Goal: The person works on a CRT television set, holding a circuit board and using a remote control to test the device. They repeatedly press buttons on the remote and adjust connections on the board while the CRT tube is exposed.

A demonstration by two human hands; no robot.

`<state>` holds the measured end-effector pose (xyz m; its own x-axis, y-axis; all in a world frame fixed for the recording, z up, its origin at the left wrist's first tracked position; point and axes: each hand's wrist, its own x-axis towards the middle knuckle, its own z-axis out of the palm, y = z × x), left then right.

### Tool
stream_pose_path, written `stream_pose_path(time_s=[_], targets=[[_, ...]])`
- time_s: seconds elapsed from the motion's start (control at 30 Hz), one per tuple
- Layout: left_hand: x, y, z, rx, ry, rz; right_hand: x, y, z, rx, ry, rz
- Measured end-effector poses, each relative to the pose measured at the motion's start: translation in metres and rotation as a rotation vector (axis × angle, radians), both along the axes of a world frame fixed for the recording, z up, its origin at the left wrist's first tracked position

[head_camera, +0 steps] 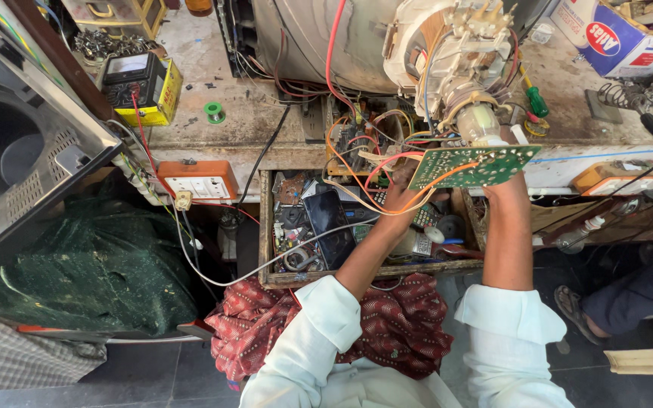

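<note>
A small green circuit board [474, 165] hangs at the bench's front edge, tied by orange, red and white wires to the neck [478, 121] of a picture tube. My left hand [400, 198] grips the board's left end from below, among the wires. My right hand [506, 189] holds the board's right underside. Both forearms come up from rolled white sleeves. The fingers are partly hidden behind the board.
An open wooden drawer [267, 227] below holds a dark phone, wires and small parts. On the bench are a multimeter on a yellow box [141, 87], a green solder spool [215, 112] and a screwdriver [534, 97]. An orange socket box [198, 180] hangs left. Another person's sandalled foot [572, 306] is at right.
</note>
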<state>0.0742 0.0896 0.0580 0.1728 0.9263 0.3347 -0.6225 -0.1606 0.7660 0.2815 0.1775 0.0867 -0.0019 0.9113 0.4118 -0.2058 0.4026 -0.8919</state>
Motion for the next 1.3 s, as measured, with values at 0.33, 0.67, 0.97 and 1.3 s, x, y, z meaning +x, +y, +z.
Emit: stream_pose_path(time_s=[0.33, 0.67, 0.97, 1.3], targets=[[-0.0002, 0.0024, -0.0016, 0.033, 0.002, 0.006, -0.0009, -0.0055, 0.0026, -0.002, -0.037, -0.018], [0.0024, 0.0054, -0.0036, -0.005, -0.007, 0.000, -0.0011, -0.0015, 0.0034, -0.042, -0.039, -0.006], [0.0002, 0.0029, -0.0006, 0.026, 0.014, 0.009, -0.0012, 0.0016, 0.0047, -0.082, -0.026, -0.022], [0.0025, 0.0062, -0.0052, 0.017, -0.004, 0.002, -0.0024, -0.0058, 0.0057, 0.031, -0.077, 0.038]])
